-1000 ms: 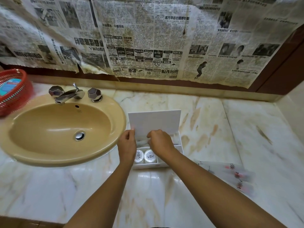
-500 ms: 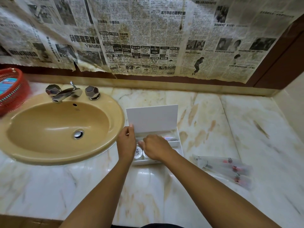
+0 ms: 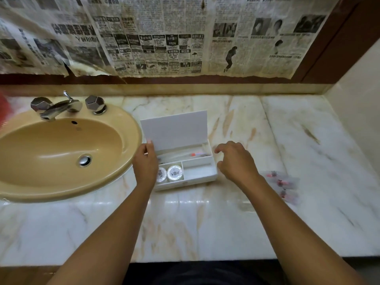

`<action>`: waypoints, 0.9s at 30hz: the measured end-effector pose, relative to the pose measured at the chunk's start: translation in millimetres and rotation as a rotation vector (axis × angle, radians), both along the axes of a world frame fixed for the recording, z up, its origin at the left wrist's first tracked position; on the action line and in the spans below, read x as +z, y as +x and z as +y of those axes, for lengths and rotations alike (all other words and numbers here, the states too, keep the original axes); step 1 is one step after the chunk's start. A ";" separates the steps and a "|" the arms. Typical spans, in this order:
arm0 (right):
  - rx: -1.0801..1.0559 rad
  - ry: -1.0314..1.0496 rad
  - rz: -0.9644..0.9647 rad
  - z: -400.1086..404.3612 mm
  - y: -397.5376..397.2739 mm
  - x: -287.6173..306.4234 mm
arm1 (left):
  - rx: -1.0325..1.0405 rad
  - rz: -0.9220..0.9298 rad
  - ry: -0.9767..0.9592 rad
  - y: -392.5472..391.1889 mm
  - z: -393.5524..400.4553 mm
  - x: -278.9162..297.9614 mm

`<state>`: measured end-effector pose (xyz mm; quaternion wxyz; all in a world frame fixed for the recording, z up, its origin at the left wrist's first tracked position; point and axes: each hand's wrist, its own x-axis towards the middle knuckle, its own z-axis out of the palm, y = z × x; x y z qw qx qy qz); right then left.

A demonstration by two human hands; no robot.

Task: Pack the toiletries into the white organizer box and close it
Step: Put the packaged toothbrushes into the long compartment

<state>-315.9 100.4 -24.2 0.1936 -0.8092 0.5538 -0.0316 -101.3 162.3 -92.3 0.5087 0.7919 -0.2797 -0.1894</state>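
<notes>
Both hands were over the marble worktop [image 3: 205, 219]. The left hand [image 3: 145, 167] steadied the raised lid [image 3: 174, 131] of the white organizer box [image 3: 202, 178], its fingers curled at the lid's lower left corner and its thumb against the edge. The right hand [image 3: 236, 161] hung just beside the box's right wall with loosely curled, relaxed fingers, holding nothing and touching nothing that could be made out.

The box sat between the tan sink [image 3: 61, 153] and the bare stretch of marble. Its lid stood nearly upright at the back. A clear-wrapped toothbrush packet [image 3: 191, 154] lay in the long rear compartment, two round soaps [image 3: 174, 173] filled the front left compartment, and the front right compartment looked bare.

More wrapped packets [image 3: 282, 185] lay on the worktop to the right of the box, partly hidden behind the right forearm and blurred, so their count was uncertain.

Packing seemed roughly half done. The likeliest trouble was the slippery wrap: several packets grabbed at once could slide apart and scatter. A long packet laid crooked across a divider would likely keep the lid from closing. If the left hand let go early, the lid might drop onto the reaching hand.
</notes>
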 end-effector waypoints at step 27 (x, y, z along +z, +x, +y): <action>0.031 -0.227 -0.310 4.2 2.8 70.6 | 0.010 0.003 -0.001 2.9 -0.4 -6.3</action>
